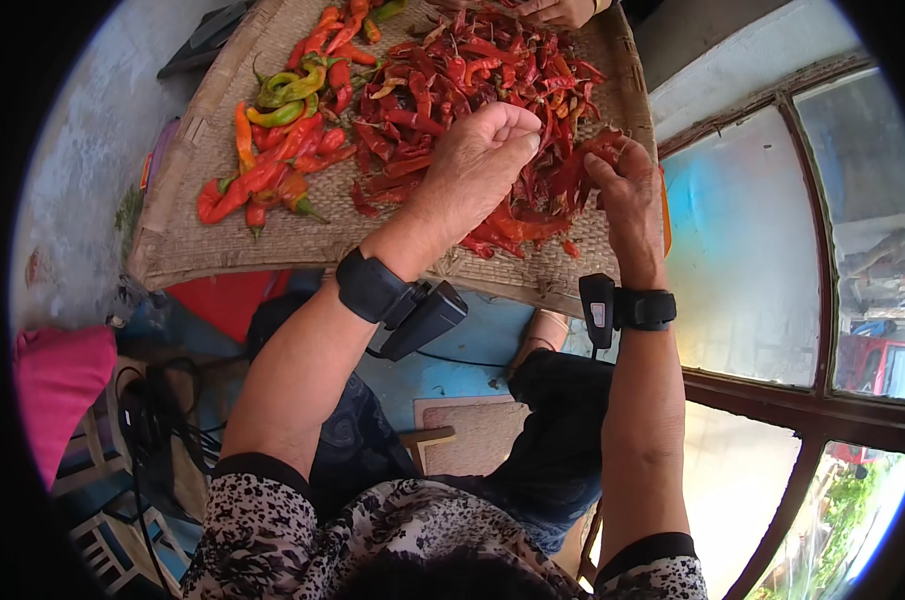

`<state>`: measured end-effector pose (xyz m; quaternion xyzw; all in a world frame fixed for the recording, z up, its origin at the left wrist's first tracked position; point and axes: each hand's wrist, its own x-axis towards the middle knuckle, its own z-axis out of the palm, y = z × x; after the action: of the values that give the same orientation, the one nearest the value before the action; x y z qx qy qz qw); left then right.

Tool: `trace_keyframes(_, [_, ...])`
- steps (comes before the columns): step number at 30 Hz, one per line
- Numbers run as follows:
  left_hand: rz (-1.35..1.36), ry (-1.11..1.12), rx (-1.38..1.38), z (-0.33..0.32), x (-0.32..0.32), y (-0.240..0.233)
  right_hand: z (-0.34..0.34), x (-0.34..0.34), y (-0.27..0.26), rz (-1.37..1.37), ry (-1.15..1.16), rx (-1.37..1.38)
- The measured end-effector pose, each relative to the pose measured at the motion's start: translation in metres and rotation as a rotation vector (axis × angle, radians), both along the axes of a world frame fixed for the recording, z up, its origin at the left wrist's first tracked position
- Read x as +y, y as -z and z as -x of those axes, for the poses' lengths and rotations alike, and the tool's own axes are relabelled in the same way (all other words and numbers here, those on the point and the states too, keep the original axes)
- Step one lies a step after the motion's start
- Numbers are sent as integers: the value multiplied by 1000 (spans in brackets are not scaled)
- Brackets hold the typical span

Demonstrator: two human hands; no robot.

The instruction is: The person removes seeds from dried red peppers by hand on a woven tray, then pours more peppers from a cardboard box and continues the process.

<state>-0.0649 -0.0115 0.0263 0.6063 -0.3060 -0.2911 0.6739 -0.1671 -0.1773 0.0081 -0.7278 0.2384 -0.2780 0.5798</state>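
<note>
Dried red chili peppers point(452, 82) lie heaped on a woven bamboo tray point(392, 244). My left hand point(486, 154) hovers over the heap with its fingers curled toward the thumb. Whether something small is pinched there cannot be made out. At the tray's right side, my right hand point(632, 180) has its thumb and fingers around a wrinkled red chili pepper point(596, 150). Fresher chili peppers, a glossy red one point(265, 176) and a green one point(291, 88) among them, form a separate group on the left.
Another person's hand point(557, 10) reaches in at the tray's far edge. A framed window point(752, 247) stands close on the right, a wall point(85, 150) on the left. A black cable point(460, 361) runs between my wrist-worn devices. Below left are a pink cloth point(62, 397) and cables.
</note>
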Motion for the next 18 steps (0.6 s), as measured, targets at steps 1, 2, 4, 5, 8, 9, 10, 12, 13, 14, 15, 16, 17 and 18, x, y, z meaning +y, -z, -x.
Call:
trace_keyframes(1, [5,2,1,2,-2,3,4,2,-4,5,2,1])
trace_keyframes(2, [-14,27,0,5,-4,6,8,2,-7,-61,-34,-8])
trace_keyframes(4, [-85,62,-23,11,-9,14,14,10,-14,-169,-99,5])
trace_keyframes(5, [-85,63,-23,15,-12,16,15,15,-15,-170,-99,4])
trace_keyframes(8, [-196,127,-114,18,-26,31,14,21,-4,180,-146,0])
trace_keyframes(9, [-194,136,-113,21,-28,29,15,22,-2,293,-98,4])
trace_keyframes(10, [-135,156,33,24,-30,27,17,20,-4,315,-106,26])
trace_keyframes(12, [-21,190,324,28,-32,22,21,16,-5,335,-108,50])
trace_keyframes(13, [-23,196,324,27,-32,22,22,15,-5,247,-159,35])
trace_keyframes(14, [-16,190,319,26,-34,23,23,13,-5,159,-210,19])
trace_keyframes(15, [-10,180,313,25,-34,24,24,13,-6,156,-208,20])
trace_keyframes(16, [-4,132,333,25,-35,28,25,13,-8,178,-269,29])
trace_keyframes(17, [-6,134,334,22,-35,31,27,13,-9,200,-330,39])
trace_keyframes(18, [-36,140,309,19,-35,32,28,11,-9,241,-338,68])
